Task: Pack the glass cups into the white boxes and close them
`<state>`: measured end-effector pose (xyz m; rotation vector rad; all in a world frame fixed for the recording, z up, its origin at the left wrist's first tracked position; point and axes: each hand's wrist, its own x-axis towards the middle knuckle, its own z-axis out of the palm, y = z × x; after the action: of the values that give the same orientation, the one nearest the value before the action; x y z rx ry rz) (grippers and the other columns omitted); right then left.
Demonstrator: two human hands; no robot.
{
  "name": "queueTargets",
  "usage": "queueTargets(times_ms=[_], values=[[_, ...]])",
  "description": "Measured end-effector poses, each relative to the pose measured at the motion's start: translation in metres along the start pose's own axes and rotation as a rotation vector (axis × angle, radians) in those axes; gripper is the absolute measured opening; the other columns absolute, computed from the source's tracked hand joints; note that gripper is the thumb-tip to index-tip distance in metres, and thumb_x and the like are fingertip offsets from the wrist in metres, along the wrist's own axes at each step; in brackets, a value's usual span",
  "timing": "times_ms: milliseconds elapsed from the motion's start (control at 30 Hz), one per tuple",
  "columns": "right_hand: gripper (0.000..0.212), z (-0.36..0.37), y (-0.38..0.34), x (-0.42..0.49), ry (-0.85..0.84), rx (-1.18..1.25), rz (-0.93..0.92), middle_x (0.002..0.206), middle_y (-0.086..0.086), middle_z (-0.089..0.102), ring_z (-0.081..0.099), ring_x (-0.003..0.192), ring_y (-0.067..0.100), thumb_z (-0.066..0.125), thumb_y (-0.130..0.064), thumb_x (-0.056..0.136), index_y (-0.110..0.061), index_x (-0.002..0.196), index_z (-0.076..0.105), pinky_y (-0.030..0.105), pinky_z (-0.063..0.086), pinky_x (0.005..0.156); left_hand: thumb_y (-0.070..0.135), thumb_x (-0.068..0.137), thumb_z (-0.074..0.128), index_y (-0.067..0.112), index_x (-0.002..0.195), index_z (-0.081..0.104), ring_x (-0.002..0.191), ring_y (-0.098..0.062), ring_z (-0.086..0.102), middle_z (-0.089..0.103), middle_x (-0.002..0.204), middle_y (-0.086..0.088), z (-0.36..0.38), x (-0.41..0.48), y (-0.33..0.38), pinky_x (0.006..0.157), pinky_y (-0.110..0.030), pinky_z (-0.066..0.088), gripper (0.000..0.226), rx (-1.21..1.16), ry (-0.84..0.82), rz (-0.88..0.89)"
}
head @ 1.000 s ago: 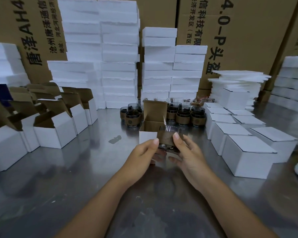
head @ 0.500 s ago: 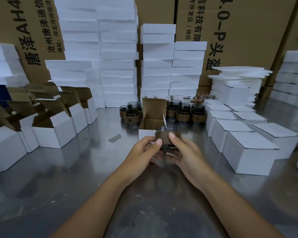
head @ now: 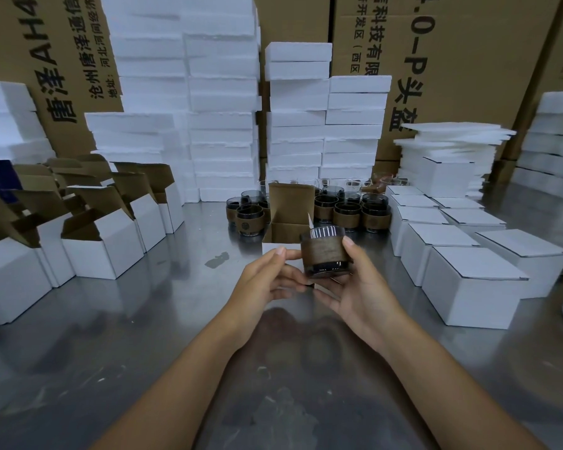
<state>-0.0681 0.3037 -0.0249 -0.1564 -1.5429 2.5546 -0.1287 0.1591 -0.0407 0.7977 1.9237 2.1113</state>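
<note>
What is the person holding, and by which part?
A brown-banded glass cup, in both hands: the right hand wraps its right side and base, and the left hand holds its left side with the fingertips.

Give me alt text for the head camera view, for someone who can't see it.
A person's left hand and right hand hold a glass cup with a brown sleeve over a metal table, just in front of an open white box. Other open boxes stand at left, closed boxes at right, more cups and foam stacks behind.
</note>
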Motion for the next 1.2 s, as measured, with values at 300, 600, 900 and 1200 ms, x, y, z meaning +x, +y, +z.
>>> queueTargets(times_ms=[300,600,900,1200], values=[[0.045,-0.002,0.001,0.0,-0.016,-0.028,-0.04,0.084,0.0,0.069,0.067,0.072,0.009,0.057,-0.051,0.067,-0.02,0.1,0.064,0.026,0.047,0.066,0.056,0.081,0.042,0.029,0.1,0.07,0.078,-0.016,0.068,0.07,0.08,-0.002,-0.001,0.001,-0.002,0.07,-0.023,0.05,0.043,0.005,-0.027,-0.025],[0.034,-0.002,0.014,0.002,0.177,-0.473,-0.512,0.096,-0.018,0.062,0.056,0.086,-0.015,0.074,-0.028,0.076,-0.038,0.101,0.053,0.003,0.042,0.07,0.057,0.079,0.041,0.024,0.12,0.06,0.096,-0.021,0.068,0.071,0.109,-0.004,0.003,0.0,0.001,0.083,-0.03,0.052,0.056,-0.063,-0.118,-0.095],[0.065,-0.004,0.025,0.005,0.181,-0.704,-0.676,0.111,-0.018,0.05,0.052,0.104,-0.004,0.087,-0.025,0.06,-0.039,0.112,0.05,0.006,0.042,0.081,0.055,0.084,0.041,0.026,0.127,0.058,0.108,-0.021,0.064,0.068,0.117,-0.003,0.003,-0.001,0.001,0.092,-0.033,0.052,0.055,-0.119,-0.151,-0.154],[0.067,-0.003,0.025,0.005,0.187,-0.798,-0.789,0.109,-0.019,0.047,0.048,0.104,-0.002,0.081,-0.039,0.053,-0.034,0.112,0.05,0.003,0.036,0.08,0.041,0.095,0.037,0.027,0.126,0.058,0.112,-0.022,0.062,0.067,0.119,-0.004,0.003,-0.002,0.002,0.099,-0.04,0.046,0.039,-0.114,-0.149,-0.181]])
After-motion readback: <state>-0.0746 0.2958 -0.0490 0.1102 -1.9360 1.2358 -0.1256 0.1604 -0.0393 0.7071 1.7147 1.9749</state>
